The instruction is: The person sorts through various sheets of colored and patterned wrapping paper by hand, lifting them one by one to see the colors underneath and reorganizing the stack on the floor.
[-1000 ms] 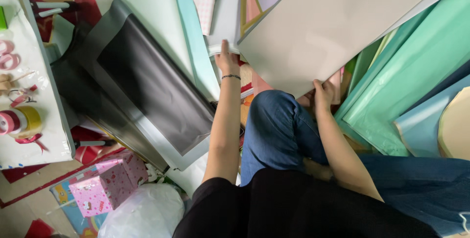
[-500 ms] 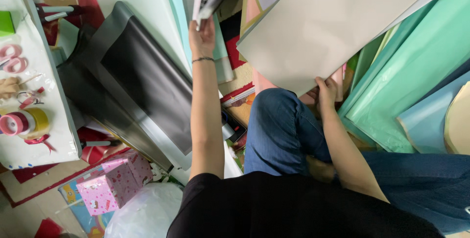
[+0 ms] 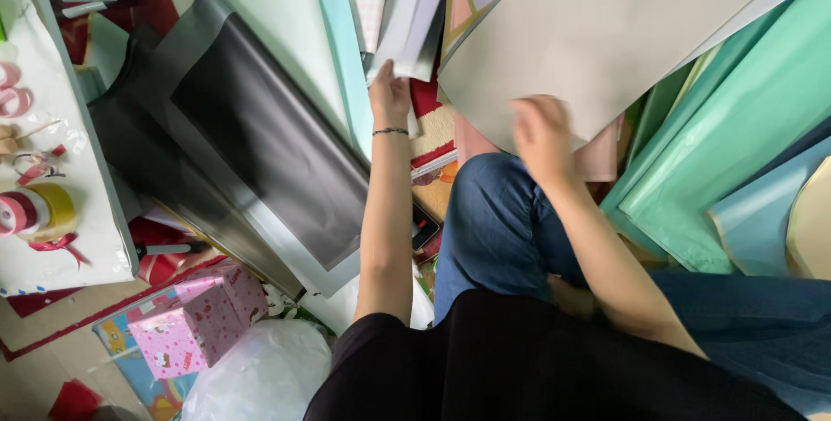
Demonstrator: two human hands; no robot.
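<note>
- The large grey sheet (image 3: 606, 32) fills the far right of the scene, its near edge hanging over the person's raised knee in blue jeans (image 3: 498, 222). To handle so wide a sheet well, it probably wants support at two spread points along its near edge, so that it neither sags nor creases.
- The black sheet with a grey border (image 3: 251, 144) lies slanted at left, apart from both hands. Green and teal sheets (image 3: 736, 161) stack at the right, tucked partly under the grey one.
- A narrower bundle of grey and white sheets (image 3: 415, 14) stands at far centre, just left of the grey sheet. A light grip near its lower corner seems best, since thin paper tears if pulled from one point.
- The left hand (image 3: 389, 92), a thin bracelet at its wrist, reaches far and touches the bundle's near edge. Its fingers are curled close about that edge and seem to pinch it, though the contact is partly hidden.
- The right hand (image 3: 541, 131) is blurred. It lies against the near edge of the grey sheet, in front of it. Whether its fingers grip the sheet or only brush it cannot be told.
- A pink patterned gift box (image 3: 203, 317) sits near left, well away from both hands.
</note>
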